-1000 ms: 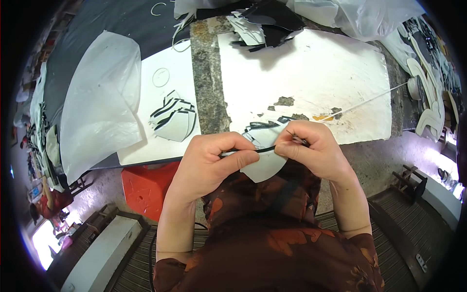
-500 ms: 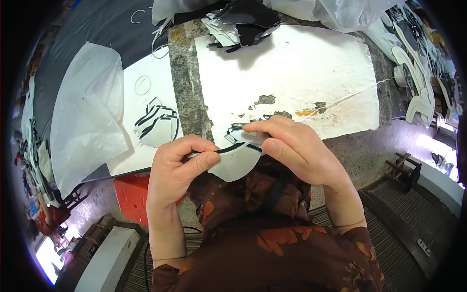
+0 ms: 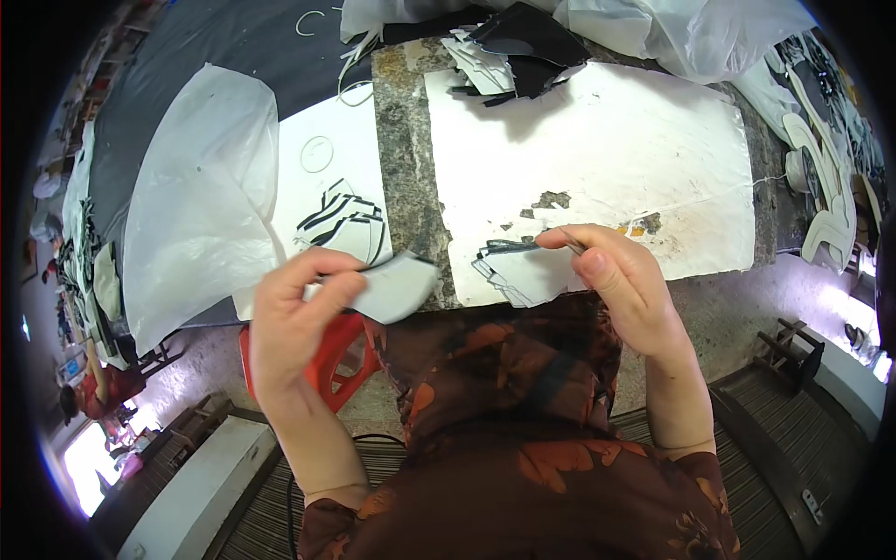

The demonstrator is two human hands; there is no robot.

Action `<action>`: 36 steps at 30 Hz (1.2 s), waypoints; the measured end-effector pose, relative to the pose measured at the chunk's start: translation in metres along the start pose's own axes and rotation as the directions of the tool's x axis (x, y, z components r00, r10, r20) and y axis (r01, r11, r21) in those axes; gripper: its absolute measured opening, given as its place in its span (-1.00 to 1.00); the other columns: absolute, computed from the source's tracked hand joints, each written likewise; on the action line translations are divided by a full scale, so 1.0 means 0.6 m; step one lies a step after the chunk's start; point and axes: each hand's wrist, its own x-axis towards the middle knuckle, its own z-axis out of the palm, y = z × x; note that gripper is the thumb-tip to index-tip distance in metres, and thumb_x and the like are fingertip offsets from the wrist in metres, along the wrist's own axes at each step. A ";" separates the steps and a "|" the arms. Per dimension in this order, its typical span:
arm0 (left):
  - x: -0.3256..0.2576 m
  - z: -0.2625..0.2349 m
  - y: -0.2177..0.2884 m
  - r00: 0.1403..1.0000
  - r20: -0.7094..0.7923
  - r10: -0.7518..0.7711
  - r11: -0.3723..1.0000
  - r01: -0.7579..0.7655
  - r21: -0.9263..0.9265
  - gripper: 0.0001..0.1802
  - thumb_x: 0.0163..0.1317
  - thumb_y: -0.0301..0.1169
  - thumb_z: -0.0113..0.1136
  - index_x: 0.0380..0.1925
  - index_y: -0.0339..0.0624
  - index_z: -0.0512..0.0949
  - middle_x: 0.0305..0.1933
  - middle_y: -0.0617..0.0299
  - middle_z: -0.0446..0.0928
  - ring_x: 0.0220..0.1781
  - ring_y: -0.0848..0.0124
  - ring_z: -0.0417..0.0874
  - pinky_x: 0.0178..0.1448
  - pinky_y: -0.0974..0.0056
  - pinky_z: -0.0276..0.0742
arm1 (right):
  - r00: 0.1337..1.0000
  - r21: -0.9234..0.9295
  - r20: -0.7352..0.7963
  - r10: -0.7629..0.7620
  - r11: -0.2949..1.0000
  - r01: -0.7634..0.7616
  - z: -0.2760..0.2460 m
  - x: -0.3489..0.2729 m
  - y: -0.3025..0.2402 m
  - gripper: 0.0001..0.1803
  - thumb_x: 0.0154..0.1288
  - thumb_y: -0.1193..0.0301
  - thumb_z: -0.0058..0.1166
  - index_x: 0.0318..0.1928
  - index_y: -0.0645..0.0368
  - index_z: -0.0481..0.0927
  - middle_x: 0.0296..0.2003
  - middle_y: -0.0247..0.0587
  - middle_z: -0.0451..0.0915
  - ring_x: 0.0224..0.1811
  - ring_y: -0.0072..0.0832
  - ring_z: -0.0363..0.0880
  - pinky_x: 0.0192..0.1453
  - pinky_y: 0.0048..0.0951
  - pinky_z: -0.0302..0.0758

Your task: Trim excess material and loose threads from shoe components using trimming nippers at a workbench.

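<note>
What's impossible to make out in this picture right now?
All in the head view:
Small thin object: kind unclear, mostly covered by the right hand.
Left end of the pale curved piece: covered by the left hand.
Lower layers of the pale stack: hidden beneath its top piece.
Translucent plastic bag: cut off by the upper edge.

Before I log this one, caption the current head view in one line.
Left hand holding a pale, dark-edged piece, right hand beside a stack of similar pieces.

Smooth, matt cut piece (image 3: 399, 289), rough slab (image 3: 403, 168) (apparently stone)
</note>
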 end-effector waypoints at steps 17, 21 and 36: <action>0.037 0.000 -0.088 0.969 -0.098 0.225 0.784 -0.120 0.609 0.01 -0.01 -0.47 0.46 0.55 0.02 0.32 0.67 -0.01 0.12 0.69 0.02 0.14 0.68 0.04 0.15 | 0.958 0.172 -0.124 0.260 0.956 -0.237 -0.029 -0.024 0.012 -0.60 0.58 0.27 0.12 0.22 0.30 0.64 -0.03 -0.33 0.67 0.01 -0.60 0.55 0.15 -0.53 0.46; 0.079 -0.012 -0.107 0.954 -0.051 0.294 0.800 -0.217 0.559 -0.02 0.00 -0.47 0.46 0.53 -0.05 0.35 0.66 0.01 0.18 0.70 0.08 0.14 0.69 0.07 0.09 | 0.958 0.161 -0.176 0.228 0.966 -0.200 -0.025 -0.026 0.025 -0.61 0.58 0.28 0.11 0.20 0.30 0.65 -0.05 -0.33 0.67 0.00 -0.61 0.54 0.14 -0.53 0.46; 0.049 0.193 -0.010 0.849 0.208 0.485 0.544 -0.480 0.688 -0.52 0.10 -0.42 0.51 0.08 -0.15 0.70 0.12 0.08 0.53 0.17 0.08 0.53 0.29 0.11 0.47 | 0.986 -0.194 -0.163 -0.028 0.981 -0.004 -0.010 -0.022 0.033 -0.70 0.37 0.50 0.24 0.10 0.19 0.67 -0.17 -0.10 0.71 -0.20 -0.28 0.71 -0.04 -0.35 0.61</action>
